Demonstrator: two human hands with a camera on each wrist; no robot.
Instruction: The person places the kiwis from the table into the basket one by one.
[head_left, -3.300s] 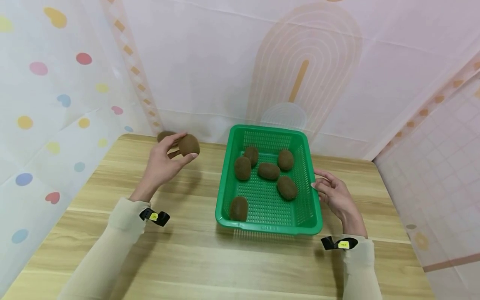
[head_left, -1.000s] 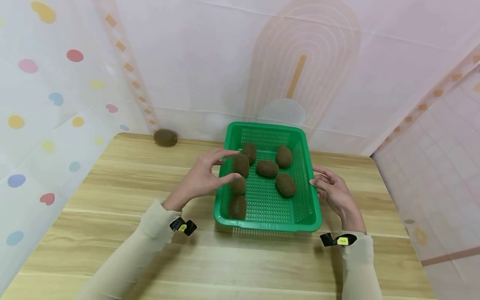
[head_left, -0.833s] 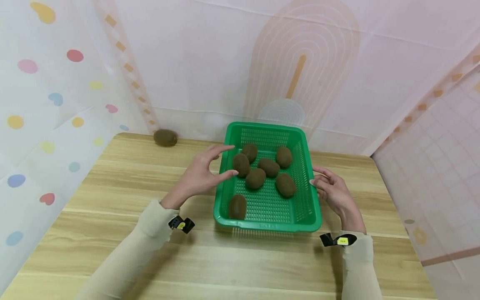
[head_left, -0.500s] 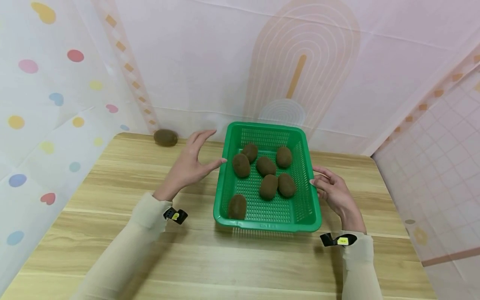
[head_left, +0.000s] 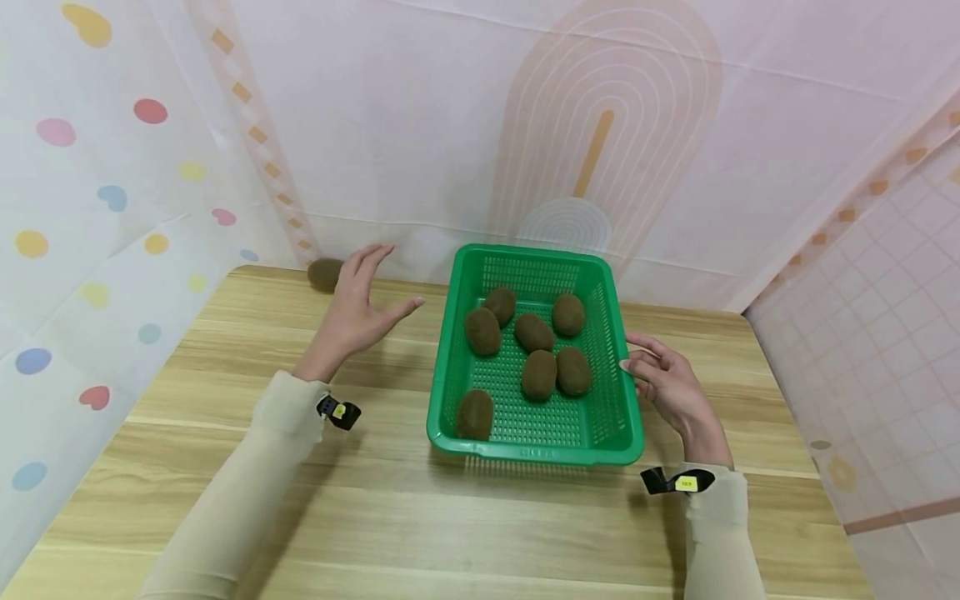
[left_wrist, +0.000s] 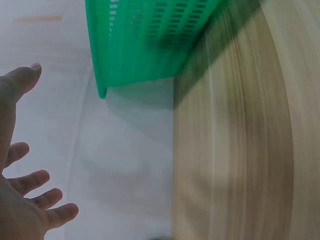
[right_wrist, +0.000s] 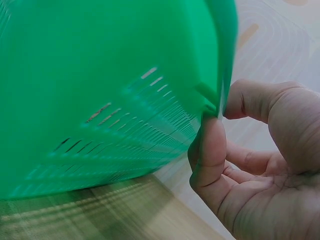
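Observation:
My left hand [head_left: 351, 315] is in the air over the back left of the table, thumb spread from straight fingers and nothing held. Behind its fingers a brown kiwi [head_left: 322, 275] lies by the wall, partly hidden. To the right stands a green perforated plastic basket [head_left: 440, 375]. Several kiwis lie in it, among them one kiwi [head_left: 538, 375] near the middle and another kiwi [head_left: 475, 414] at the front left corner. The right hand [head_left: 671, 387] pinches the basket's right rim between thumb and finger; the right wrist view shows this grip closely on the rim [right_wrist: 227, 55].
The wooden table [head_left: 450, 533] meets a patterned cloth wall [head_left: 420, 125] at its back edge. More patterned cloth hangs at the left and right sides. In the left wrist view the basket wall [left_wrist: 140, 50] rises beyond the fingers.
My left hand let a kiwi go in the basket, where it rolled toward the middle and nudged another. That hand then drew back left toward the loose kiwi. The right hand stayed on the rim.

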